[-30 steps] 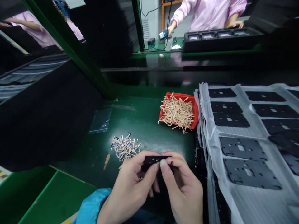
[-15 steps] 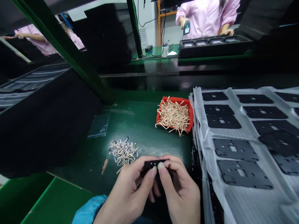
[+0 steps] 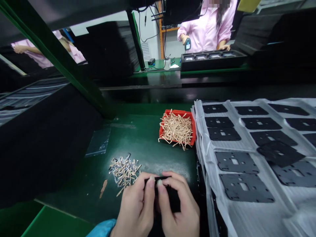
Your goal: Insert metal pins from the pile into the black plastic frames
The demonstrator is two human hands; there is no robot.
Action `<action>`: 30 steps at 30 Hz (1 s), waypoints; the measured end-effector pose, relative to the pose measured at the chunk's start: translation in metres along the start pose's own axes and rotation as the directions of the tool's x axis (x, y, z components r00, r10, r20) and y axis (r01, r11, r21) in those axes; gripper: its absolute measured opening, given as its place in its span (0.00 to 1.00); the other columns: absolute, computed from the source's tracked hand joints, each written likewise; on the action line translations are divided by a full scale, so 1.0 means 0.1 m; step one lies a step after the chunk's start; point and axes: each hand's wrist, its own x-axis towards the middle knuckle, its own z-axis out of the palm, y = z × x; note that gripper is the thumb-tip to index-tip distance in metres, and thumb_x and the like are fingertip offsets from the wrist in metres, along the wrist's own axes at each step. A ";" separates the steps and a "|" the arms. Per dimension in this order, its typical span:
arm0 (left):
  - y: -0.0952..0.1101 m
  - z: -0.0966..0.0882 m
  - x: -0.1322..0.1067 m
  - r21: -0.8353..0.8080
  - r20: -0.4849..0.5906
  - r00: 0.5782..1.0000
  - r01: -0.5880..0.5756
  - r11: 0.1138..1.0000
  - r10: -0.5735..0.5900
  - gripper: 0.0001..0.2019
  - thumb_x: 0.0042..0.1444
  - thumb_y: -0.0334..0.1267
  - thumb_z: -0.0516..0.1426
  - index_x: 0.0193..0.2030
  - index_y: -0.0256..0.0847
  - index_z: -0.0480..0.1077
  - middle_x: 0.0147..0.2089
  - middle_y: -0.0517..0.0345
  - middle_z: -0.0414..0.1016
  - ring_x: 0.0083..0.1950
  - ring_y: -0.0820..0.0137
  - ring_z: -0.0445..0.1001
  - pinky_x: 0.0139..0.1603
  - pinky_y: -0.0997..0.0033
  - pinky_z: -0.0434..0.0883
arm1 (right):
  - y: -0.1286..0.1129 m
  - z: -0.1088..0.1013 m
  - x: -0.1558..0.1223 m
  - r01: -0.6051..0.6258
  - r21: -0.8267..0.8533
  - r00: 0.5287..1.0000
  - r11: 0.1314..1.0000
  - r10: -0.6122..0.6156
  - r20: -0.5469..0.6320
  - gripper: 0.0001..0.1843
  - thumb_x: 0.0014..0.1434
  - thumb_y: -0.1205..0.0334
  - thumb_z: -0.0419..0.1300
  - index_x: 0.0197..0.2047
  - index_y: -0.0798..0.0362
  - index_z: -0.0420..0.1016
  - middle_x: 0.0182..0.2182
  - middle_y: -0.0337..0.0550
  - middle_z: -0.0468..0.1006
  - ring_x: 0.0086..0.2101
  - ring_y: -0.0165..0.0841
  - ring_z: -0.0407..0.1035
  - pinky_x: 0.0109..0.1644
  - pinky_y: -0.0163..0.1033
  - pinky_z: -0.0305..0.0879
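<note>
Watching remotely, I judged even thumb pressure best while the left hand (image 3: 135, 205) and right hand (image 3: 179, 207) pinched a thin, black, plastic-looking plate (image 3: 158, 178).

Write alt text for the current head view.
A person's left hand and right hand hold a black part over a green bench. A pile of strips and a red bin of tan pieces sit beyond; black plates rest on white sheeting at right.

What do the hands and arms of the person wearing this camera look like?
The left hand and right hand are human and ungloved, with no rings visible. A wrinkled bright blue sleeve shows at the left wrist; no right sleeve is in view.
</note>
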 end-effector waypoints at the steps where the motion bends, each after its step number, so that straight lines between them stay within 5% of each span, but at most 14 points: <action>1: 0.00 0.00 0.00 0.008 -0.040 0.999 0.003 1.000 -0.003 0.15 0.74 0.47 0.51 0.40 0.43 0.74 0.22 0.64 0.73 0.20 0.73 0.72 0.23 0.80 0.67 | 0.00 0.02 -0.02 -0.026 -0.008 0.999 1.000 0.026 -0.022 0.02 0.69 0.61 0.62 0.43 0.45 0.76 0.44 0.40 0.84 0.46 0.32 0.80 0.51 0.35 0.74; 5: 0.00 -0.05 0.03 -0.082 -0.085 0.993 0.077 0.994 -0.084 0.15 0.74 0.48 0.52 0.40 0.43 0.71 0.19 0.66 0.72 0.17 0.73 0.70 0.20 0.79 0.67 | -0.01 0.02 -0.05 -0.178 0.077 0.980 0.981 0.184 -0.080 0.09 0.67 0.55 0.66 0.48 0.46 0.75 0.42 0.41 0.85 0.41 0.31 0.80 0.45 0.34 0.74; 9: -0.04 -0.11 0.05 -0.284 0.094 0.986 0.157 0.946 -0.135 0.18 0.74 0.53 0.53 0.40 0.41 0.70 0.19 0.63 0.72 0.18 0.71 0.73 0.18 0.78 0.70 | -0.02 -0.07 -0.02 -0.265 0.207 0.959 0.942 0.279 -0.040 0.08 0.67 0.55 0.66 0.48 0.47 0.76 0.38 0.39 0.84 0.37 0.29 0.80 0.43 0.32 0.77; 13: -0.03 -0.14 0.06 -0.403 0.239 0.956 0.255 0.879 -0.168 0.20 0.72 0.56 0.54 0.44 0.39 0.72 0.19 0.63 0.72 0.17 0.72 0.73 0.18 0.79 0.71 | -0.01 -0.19 0.03 -0.147 0.154 0.989 0.977 0.150 -0.009 0.06 0.64 0.64 0.68 0.44 0.47 0.79 0.36 0.38 0.85 0.34 0.28 0.82 0.40 0.28 0.78; 18: 0.07 -0.13 0.07 -0.409 0.226 0.947 0.305 0.860 -0.228 0.20 0.70 0.57 0.57 0.46 0.39 0.68 0.17 0.65 0.73 0.15 0.73 0.72 0.17 0.80 0.71 | -0.01 -0.22 0.02 -0.079 0.104 0.996 0.991 0.082 -0.021 0.08 0.63 0.68 0.67 0.45 0.47 0.78 0.36 0.36 0.84 0.34 0.27 0.82 0.40 0.28 0.79; 25: -0.02 -0.11 0.04 -0.414 0.171 0.971 0.223 0.883 -0.165 0.14 0.73 0.51 0.55 0.45 0.40 0.68 0.22 0.64 0.75 0.20 0.71 0.76 0.19 0.77 0.75 | -0.05 -0.21 0.10 0.254 -0.051 0.964 0.966 -0.249 0.091 0.17 0.65 0.79 0.61 0.51 0.50 0.79 0.37 0.39 0.83 0.38 0.28 0.79 0.43 0.31 0.77; 30: -0.09 -0.13 0.03 -0.385 0.151 0.984 0.151 0.911 -0.099 0.14 0.75 0.49 0.54 0.48 0.40 0.70 0.23 0.63 0.76 0.21 0.71 0.77 0.20 0.77 0.75 | -0.05 -0.22 0.12 0.327 -0.135 0.941 0.935 -0.309 0.140 0.20 0.65 0.80 0.61 0.56 0.52 0.80 0.37 0.42 0.83 0.37 0.30 0.78 0.42 0.34 0.77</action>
